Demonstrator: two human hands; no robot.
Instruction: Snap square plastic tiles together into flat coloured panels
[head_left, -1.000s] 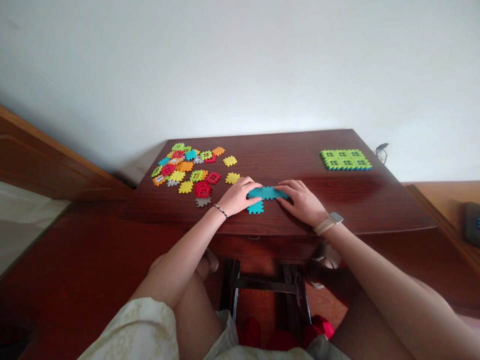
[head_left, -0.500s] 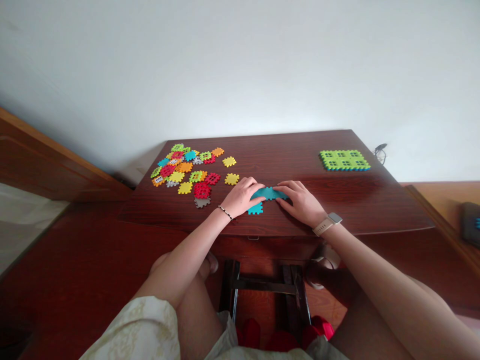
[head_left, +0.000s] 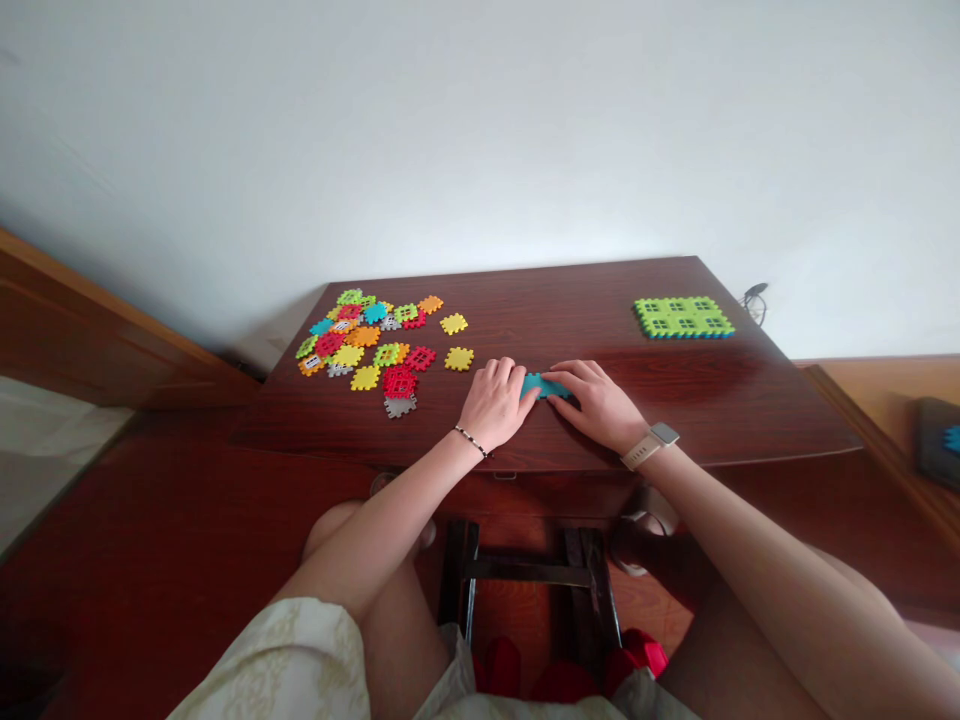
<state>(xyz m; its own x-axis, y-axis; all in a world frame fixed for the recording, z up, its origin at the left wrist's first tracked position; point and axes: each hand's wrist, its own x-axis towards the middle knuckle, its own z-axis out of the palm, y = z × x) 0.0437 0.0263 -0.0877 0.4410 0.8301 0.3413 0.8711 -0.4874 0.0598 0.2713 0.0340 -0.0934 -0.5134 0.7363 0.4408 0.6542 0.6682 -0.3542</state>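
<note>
Flat on the table in front of me lie joined blue interlocking tiles (head_left: 535,384) with notched edges, partly covered by both hands. My left hand (head_left: 493,400) is closed over their left part, thumb along the near side; it hides that end and the lower tile. My right hand (head_left: 600,400) grips the right end, fingers on the far side and thumb at the near side. Just beyond my left hand lies a yellow tile (head_left: 459,358), with another yellow tile (head_left: 454,323) farther back.
A loose pile of coloured tiles (head_left: 363,336) spreads over the left of the wooden table (head_left: 555,310). At the back right rests a green tile panel (head_left: 684,317) with window openings and blue beneath. A black cable (head_left: 756,292) shows behind the table's right edge.
My left hand has shifted nearer and slightly right, and now covers the lower blue tile that showed before. My right hand stays at the right end. The view has moved slightly.
</note>
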